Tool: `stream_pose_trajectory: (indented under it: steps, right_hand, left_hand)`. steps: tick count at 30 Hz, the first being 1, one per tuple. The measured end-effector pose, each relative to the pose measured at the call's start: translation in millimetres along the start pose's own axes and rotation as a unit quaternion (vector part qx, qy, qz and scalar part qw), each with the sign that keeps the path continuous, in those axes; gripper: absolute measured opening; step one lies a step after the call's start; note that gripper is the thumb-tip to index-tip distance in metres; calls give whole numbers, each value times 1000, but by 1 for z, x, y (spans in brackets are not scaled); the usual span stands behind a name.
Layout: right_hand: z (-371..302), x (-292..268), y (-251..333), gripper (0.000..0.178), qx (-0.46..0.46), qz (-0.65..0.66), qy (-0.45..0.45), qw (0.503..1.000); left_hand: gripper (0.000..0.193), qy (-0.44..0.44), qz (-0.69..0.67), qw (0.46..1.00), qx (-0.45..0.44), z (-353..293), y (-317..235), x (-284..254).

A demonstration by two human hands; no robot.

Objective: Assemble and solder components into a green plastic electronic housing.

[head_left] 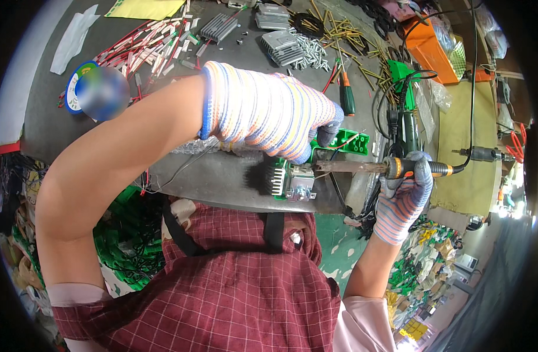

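My right hand (407, 190), in a striped knit glove, is wrapped round the black and orange handle of a soldering iron (363, 166). Its metal end reaches left to a small green circuit board assembly (301, 183), which has a silver metal part and a row of white pins. Over that assembly my left hand (275, 111), gloved alike, curls its fingers downward; what they pinch, if anything, is hidden. Just beyond the iron lies a green plastic housing (358, 142) with a red wire across it.
Past my left hand lie a screwdriver (346, 94), finned metal heat sinks (281, 48), a pile of screws (310, 54) and red wires with white ends (154, 47). A solder spool (75, 88) stands at the left. The iron's black cord (472, 117) rises at the right.
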State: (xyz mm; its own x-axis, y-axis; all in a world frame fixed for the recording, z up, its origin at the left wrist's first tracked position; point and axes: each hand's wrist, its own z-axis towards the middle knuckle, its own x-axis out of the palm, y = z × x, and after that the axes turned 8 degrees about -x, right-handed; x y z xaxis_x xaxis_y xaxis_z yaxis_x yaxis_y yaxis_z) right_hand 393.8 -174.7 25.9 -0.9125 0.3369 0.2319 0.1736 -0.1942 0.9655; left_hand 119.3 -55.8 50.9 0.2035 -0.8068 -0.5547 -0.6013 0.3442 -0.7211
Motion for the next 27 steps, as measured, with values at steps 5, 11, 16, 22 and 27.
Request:
stream_pose_trajectory:
  steps: [5,11,16,22,27]
  right_hand:
    - [3,-1,-2,23,-9,-13,-22,1000]
    - [4,1,-4,22,-7,-3,-31,999]
    - [4,0,3,22,4,-18,-8,1000]
    - [3,12,1,21,12,4,-76,997]
    - [5,27,-3,29,-20,-35,-125,991]
  left_hand:
    - [34,-36,22,999,28,2,4,6]
    - [33,-62,38,997,38,-2,5,9]
    - [32,-65,34,997,36,0,7,10]
    - [31,-54,26,998,27,-1,8,10]
    - [33,-83,41,994,57,-1,10,11]
